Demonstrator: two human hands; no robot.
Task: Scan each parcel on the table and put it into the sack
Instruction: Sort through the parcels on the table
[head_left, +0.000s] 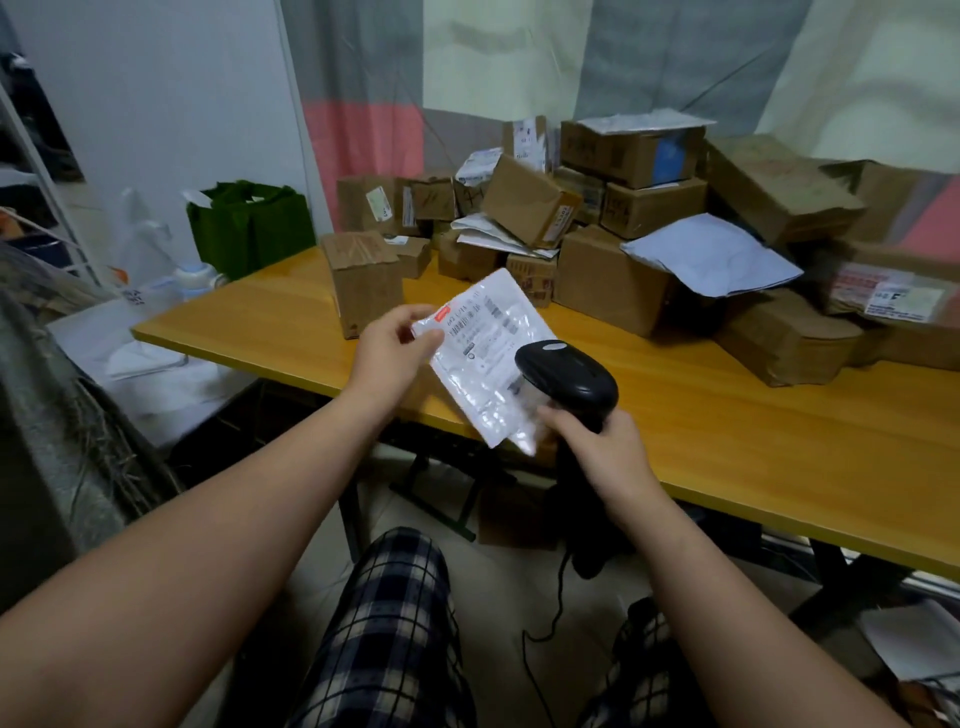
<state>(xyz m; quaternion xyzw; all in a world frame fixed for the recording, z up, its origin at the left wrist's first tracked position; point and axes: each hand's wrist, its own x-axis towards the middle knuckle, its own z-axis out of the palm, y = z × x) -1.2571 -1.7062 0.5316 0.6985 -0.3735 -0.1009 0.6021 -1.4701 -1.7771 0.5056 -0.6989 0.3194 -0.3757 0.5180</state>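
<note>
Parcel (488, 353) corner pinched by left hand (389, 348) fingers; right hand (602, 447) fingers grip scanner (569, 376) over it.

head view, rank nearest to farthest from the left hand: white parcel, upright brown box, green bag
1. white parcel, pinched by the left hand
2. upright brown box, on the table just behind
3. green bag, past the table's far left corner

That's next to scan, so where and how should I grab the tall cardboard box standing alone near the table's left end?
Probably from above and front-left, grip over its top edges. The tall cardboard box stands upright, top bare, left and front faces open; a smaller box sits close behind its right.
</note>
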